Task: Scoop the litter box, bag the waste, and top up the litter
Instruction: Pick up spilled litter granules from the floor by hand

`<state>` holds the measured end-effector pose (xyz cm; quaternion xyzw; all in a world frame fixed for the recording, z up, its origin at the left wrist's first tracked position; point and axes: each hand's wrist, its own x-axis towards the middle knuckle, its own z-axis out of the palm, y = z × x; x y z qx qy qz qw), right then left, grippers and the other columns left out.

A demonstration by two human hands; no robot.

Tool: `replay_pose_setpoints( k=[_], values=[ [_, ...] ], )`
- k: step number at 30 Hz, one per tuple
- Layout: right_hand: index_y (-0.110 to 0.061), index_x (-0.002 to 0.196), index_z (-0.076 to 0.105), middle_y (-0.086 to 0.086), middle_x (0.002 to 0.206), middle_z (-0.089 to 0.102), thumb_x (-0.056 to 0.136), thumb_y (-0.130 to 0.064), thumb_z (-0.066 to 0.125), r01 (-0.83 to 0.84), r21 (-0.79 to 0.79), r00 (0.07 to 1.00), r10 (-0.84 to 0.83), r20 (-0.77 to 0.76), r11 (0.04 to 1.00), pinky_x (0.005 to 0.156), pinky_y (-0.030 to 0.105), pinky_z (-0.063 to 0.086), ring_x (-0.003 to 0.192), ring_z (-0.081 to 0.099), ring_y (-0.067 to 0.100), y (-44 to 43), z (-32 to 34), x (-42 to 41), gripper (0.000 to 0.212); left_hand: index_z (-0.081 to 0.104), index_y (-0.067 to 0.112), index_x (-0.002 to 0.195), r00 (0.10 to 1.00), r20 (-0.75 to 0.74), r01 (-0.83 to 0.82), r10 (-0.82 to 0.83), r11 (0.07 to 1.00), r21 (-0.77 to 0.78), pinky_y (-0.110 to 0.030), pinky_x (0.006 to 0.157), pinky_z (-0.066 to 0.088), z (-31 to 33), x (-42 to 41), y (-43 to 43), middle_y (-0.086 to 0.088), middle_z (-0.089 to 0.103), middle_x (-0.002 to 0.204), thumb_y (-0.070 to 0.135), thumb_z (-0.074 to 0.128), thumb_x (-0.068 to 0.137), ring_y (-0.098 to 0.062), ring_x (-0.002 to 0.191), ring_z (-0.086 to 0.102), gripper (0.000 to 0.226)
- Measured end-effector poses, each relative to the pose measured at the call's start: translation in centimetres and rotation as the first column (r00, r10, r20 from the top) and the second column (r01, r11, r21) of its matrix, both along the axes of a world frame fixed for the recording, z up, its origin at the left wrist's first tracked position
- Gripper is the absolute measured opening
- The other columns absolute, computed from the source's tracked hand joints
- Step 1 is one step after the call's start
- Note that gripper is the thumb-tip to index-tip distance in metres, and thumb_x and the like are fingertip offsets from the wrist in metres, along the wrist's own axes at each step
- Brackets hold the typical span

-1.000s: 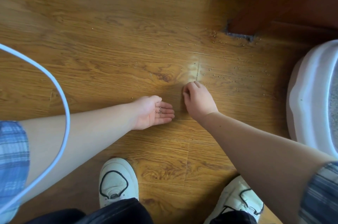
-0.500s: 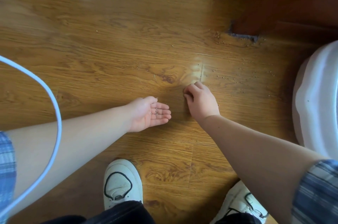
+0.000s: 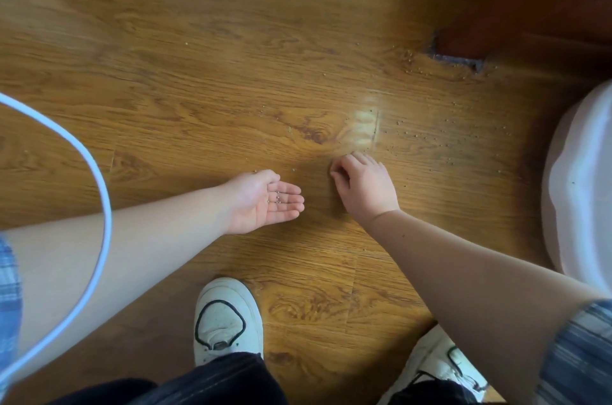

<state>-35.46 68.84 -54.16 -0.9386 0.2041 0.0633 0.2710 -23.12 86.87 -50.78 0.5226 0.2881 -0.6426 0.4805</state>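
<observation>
- The left hand (image 3: 261,202) is held palm-up as before, fingers flat, with litter granules (image 3: 277,197) carried on them.
- The right hand (image 3: 364,186) is still curled against the wooden floor (image 3: 198,106); whether anything is pinched cannot be told.

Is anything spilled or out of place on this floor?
Yes. Small litter granules lie scattered on the wooden floor beside the white litter box, where they do not belong. A few rest in the open left hand.
</observation>
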Motion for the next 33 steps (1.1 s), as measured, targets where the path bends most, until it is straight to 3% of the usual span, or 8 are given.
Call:
replay_pose_setpoints(
  k=[7, 14, 17, 20, 22, 27, 33],
  values=[
    [-0.021, 0.095, 0.064, -0.004, 0.095, 0.064, 0.097, -0.023, 0.056, 0.014, -0.058, 0.999, -0.017, -0.046, 0.998, 0.081, 0.04, 0.043, 0.091, 0.058, 0.024, 0.5, -0.3, 0.3, 0.007, 0.062, -0.008, 0.11, 1.0, 0.01, -0.003, 0.002, 1.0, 0.013, -0.04, 0.081, 0.059, 0.0, 0.1, 0.3, -0.024, 0.071, 0.098, 0.021, 0.03, 0.104, -0.033, 0.093, 0.071, 0.044],
    [-0.017, 0.103, 0.06, 0.0, 0.099, 0.064, 0.1, -0.029, 0.043, -0.119, -0.216, 0.977, 0.075, -0.202, 0.969, 0.08, 0.037, 0.041, 0.093, 0.061, 0.025, 1.0, 0.5, 1.7, 0.021, 0.061, -0.008, 0.111, 1.0, 0.013, -0.007, 0.006, 0.999, 0.037, -0.04, 0.082, 0.058, 0.3, 0.1, 0.6, -0.025, 0.07, 0.102, 0.022, 0.029, 0.105, -0.034, 0.095, 0.07, 0.045],
    [-0.016, 0.099, 0.061, 0.003, 0.094, 0.065, 0.095, -0.029, 0.049, -0.111, -0.018, 0.981, 0.106, -0.164, 0.994, 0.068, 0.034, 0.04, 0.08, 0.062, 0.03, 2.3, 2.0, 2.4, 0.018, 0.062, -0.007, 0.103, 1.0, 0.004, -0.02, 0.019, 0.999, 0.035, -0.039, 0.076, 0.058, 0.4, -0.5, 0.4, -0.024, 0.07, 0.096, 0.024, 0.03, 0.106, -0.033, 0.088, 0.07, 0.045],
    [-0.016, 0.096, 0.065, 0.005, 0.09, 0.067, 0.088, -0.033, 0.045, -0.281, 0.183, 0.956, 0.291, -0.032, 0.942, 0.062, 0.034, 0.046, 0.075, 0.063, 0.032, 5.2, 3.5, 1.8, 0.027, 0.061, 0.002, 0.09, 0.998, 0.005, -0.068, 0.068, 0.997, -0.026, -0.038, 0.068, 0.057, 0.3, -1.0, 0.3, -0.016, 0.066, 0.078, 0.023, 0.035, 0.105, -0.027, 0.07, 0.066, 0.037],
    [-0.017, 0.098, 0.069, 0.003, 0.092, 0.069, 0.09, -0.029, 0.049, -0.335, 0.2, 0.941, 0.339, 0.013, 0.921, 0.066, 0.034, 0.049, 0.078, 0.065, 0.028, 6.4, 3.5, 1.0, 0.024, 0.059, 0.007, 0.085, 0.998, 0.006, -0.063, 0.063, 0.997, -0.044, -0.036, 0.063, 0.055, 0.2, -1.2, 0.6, -0.012, 0.061, 0.071, 0.024, 0.037, 0.104, -0.025, 0.062, 0.063, 0.034],
    [-0.018, 0.099, 0.069, -0.004, 0.09, 0.062, 0.092, -0.017, 0.063, -0.076, 0.266, 0.996, 0.062, 0.058, 0.961, 0.069, 0.033, 0.049, 0.083, 0.058, 0.018, 6.2, 2.8, 0.8, 0.01, 0.065, -0.001, 0.086, 0.999, 0.024, 0.023, -0.024, 0.997, 0.07, -0.035, 0.059, 0.058, 0.0, -1.5, 1.7, -0.018, 0.068, 0.074, 0.023, 0.035, 0.104, -0.028, 0.067, 0.068, 0.043],
    [-0.016, 0.098, 0.067, 0.0, 0.095, 0.064, 0.091, -0.015, 0.063, -0.141, 0.177, 0.99, 0.138, 0.029, 0.974, 0.078, 0.039, 0.049, 0.092, 0.057, 0.026, 6.6, 1.5, 4.7, 0.008, 0.064, -0.004, 0.093, 0.997, 0.061, -0.046, 0.038, 0.991, 0.127, -0.034, 0.061, 0.059, 0.9, 0.6, 4.9, -0.019, 0.07, 0.081, 0.024, 0.032, 0.105, -0.028, 0.074, 0.068, 0.045]
  ],
)
